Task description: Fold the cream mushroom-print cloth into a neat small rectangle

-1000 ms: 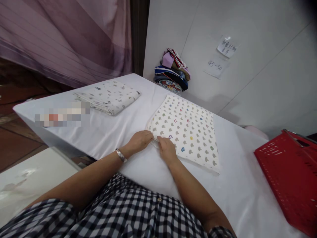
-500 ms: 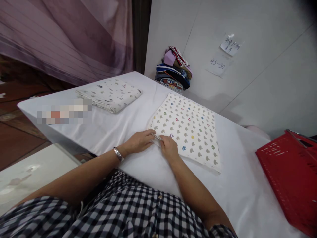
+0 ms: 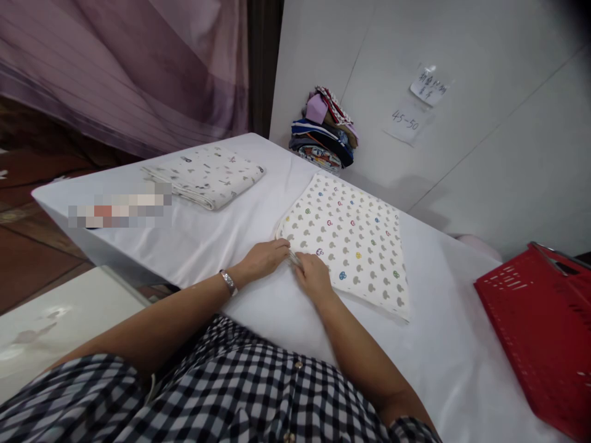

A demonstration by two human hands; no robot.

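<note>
Hands: left hand [image 3: 264, 258], right hand [image 3: 314, 277] | pinch cloth [image 3: 351, 243] corner | fingertips hidden

Two folded printed cloths [image 3: 346, 240] [image 3: 205, 175], one clothes pile [image 3: 323, 132], one red basket [image 3: 540, 332], two paper notes [image 3: 429, 83] [image 3: 406, 120].

White-clothed table [image 3: 194, 246] against white wall [image 3: 484, 154], purple curtain [image 3: 138, 67] behind.

A folded cream cloth [image 3: 351, 246], printed all over with small grey mushroom shapes and a few in red, blue, green and yellow, lay flat on the white-covered table [image 3: 258, 221]. It formed a rough square, set at a slant to the table edge. Its near left corner looked slightly lifted and pinched together, apparently showing several layers, though the fingers hid the edge there.
</note>
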